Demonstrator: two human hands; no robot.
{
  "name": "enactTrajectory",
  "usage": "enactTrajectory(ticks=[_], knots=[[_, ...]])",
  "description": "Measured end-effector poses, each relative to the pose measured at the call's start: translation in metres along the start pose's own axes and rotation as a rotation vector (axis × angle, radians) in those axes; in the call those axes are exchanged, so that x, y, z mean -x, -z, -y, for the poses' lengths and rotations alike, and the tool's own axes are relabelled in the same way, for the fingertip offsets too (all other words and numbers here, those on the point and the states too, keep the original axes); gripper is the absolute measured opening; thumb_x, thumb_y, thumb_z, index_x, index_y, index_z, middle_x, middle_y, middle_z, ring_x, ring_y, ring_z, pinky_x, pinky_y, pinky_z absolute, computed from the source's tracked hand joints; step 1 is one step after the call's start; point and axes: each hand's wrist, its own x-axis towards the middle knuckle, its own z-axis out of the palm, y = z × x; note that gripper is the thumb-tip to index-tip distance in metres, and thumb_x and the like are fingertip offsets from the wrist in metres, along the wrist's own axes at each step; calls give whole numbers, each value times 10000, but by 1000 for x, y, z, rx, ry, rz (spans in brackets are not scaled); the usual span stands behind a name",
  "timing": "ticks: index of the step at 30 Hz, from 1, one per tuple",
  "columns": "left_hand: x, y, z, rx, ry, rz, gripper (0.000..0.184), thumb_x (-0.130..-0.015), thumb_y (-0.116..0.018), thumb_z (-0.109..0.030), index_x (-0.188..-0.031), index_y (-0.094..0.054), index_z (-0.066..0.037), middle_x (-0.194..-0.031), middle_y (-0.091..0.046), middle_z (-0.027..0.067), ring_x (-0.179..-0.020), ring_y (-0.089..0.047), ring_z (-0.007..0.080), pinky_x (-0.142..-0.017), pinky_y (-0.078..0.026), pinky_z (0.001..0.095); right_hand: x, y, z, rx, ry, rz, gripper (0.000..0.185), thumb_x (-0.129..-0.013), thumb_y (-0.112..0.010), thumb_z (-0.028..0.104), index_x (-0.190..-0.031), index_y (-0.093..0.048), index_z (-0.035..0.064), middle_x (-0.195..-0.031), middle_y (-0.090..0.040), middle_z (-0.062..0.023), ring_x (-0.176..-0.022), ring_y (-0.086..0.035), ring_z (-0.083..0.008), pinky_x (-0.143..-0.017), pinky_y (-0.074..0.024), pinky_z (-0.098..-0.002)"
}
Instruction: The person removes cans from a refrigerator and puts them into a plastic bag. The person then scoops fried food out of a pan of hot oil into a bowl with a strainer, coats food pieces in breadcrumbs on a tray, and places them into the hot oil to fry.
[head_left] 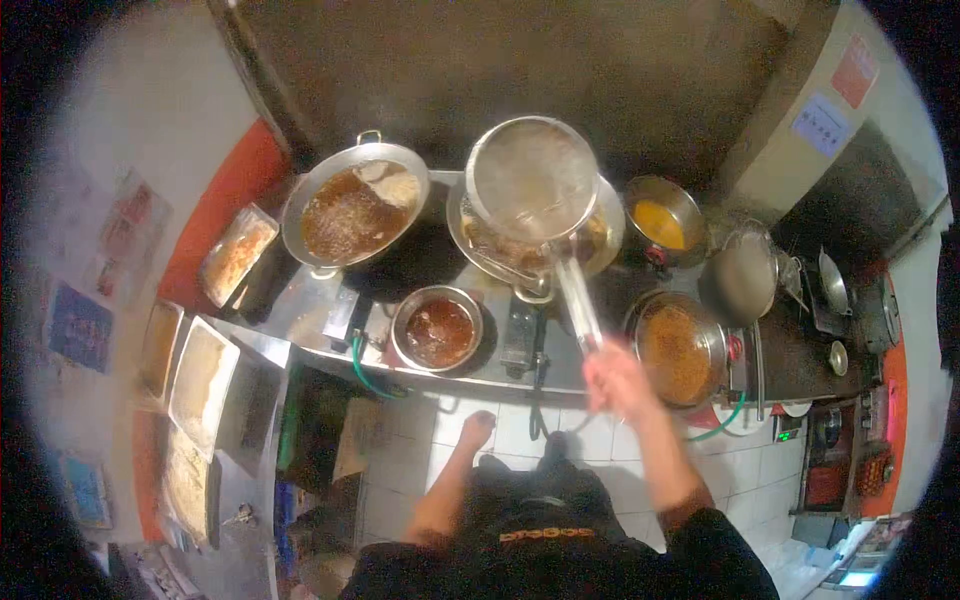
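My right hand is wrapped round the long metal handle of a large round mesh strainer. The strainer is raised over the middle wok and hides much of it. Dark liquid shows below its rim, with a metal utensil partly visible there. My left hand hangs low in front of the counter, fingers curled in, with nothing seen in it. Closest to it on the counter is a metal bowl of reddish-brown liquid.
To the left a big wok holds bubbling brown oil and a pale mass. Bowls with yellow liquid and orange-brown contents stand at right. Trays line the left side. A green hose hangs at the counter's front edge.
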Motion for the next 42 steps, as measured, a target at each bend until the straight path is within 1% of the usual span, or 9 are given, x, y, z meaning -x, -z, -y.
enactTrajectory(ticks=[5, 7, 11, 17, 19, 24, 35, 39, 42], knots=[[37, -4, -44, 79, 172, 65, 206, -832, -570, -228, -939, -627, -62, -805, -650, 128, -738, -626, 252, -697, -497, 359, -93, 83, 57, 591, 162, -358, 451, -836, -457, -3, -1286, -447, 26, -697, -572, -81, -451, -545, -178, -346, -446, -302], [69, -3, -2, -308, -125, 69, 237, -836, -504, -258, -883, -614, -53, -909, -623, 149, -887, -589, 332, -781, -479, 422, -127, 101, 71, 927, 194, -475, 387, -823, -480, 31, -1207, -524, 18, -780, -635, -170, -551, -622, -296, -416, -491, -389], [161, 16, 100, -500, 232, 51, 181, -813, -523, -193, -799, -637, -53, -813, -631, 136, -749, -607, 296, -650, -489, 410, -207, 139, 55, 1433, 370, -598, 300, -809, -505, 61, -1089, -596, -1, -855, -646, -235, -638, -640, -384, -533, -523, -452], [305, 59, 139, 647, 928, -433, 156, -859, -533, -207, -836, -589, -63, -697, -613, 119, -594, -599, 230, -441, -440, 387, -210, 108, 59, 866, -99, -446, 130, -822, -461, 35, -786, -569, -29, -606, -579, -166, -473, -579, -282, -395, -460, -404], [352, 51, 141, 262, 398, -331, 177, -823, -572, -248, -775, -606, -82, -681, -607, 118, -588, -600, 236, -463, -444, 411, -204, 110, 49, 570, -163, -316, 100, -827, -450, 26, -794, -537, -10, -589, -540, -132, -447, -537, -243, -385, -454, -380], [352, 7, 147, 278, 667, -263, 141, -784, -600, -219, -780, -631, -81, -742, -626, 109, -654, -612, 232, -525, -468, 403, -258, 136, 14, -14, -381, -68, 65, -841, -379, -20, -822, -440, -11, -608, -476, -75, -402, -450, -127, -351, -423, -252], [250, -29, 106, -572, 80, 49, 119, -700, -663, -153, -791, -686, -79, -877, -668, 89, -798, -639, 223, -663, -520, 387, -243, 97, 22, -248, -414, 66, 140, -823, -428, -25, -689, -417, 15, -538, -400, -18, -385, -400, -94, -317, -336, -194], [251, 0, 114, 595, 818, -350, 150, -724, -678, -151, -856, -679, -80, -832, -678, 87, -764, -653, 208, -626, -531, 347, -255, 87, 14, -249, -472, -22, 143, -862, -425, -4, -721, -416, 21, -570, -411, -7, -392, -380, -81, -316, -316, -193], [275, 30, 123, 259, 776, -293, 161, -793, -614, -133, -921, -654, -44, -797, -667, 116, -666, -650, 237, -552, -521, 367, -276, 89, 2, -373, -421, 105, 140, -901, -446, 39, -763, -450, 17, -581, -416, -1, -407, -357, -76, -326, -280, -200]])
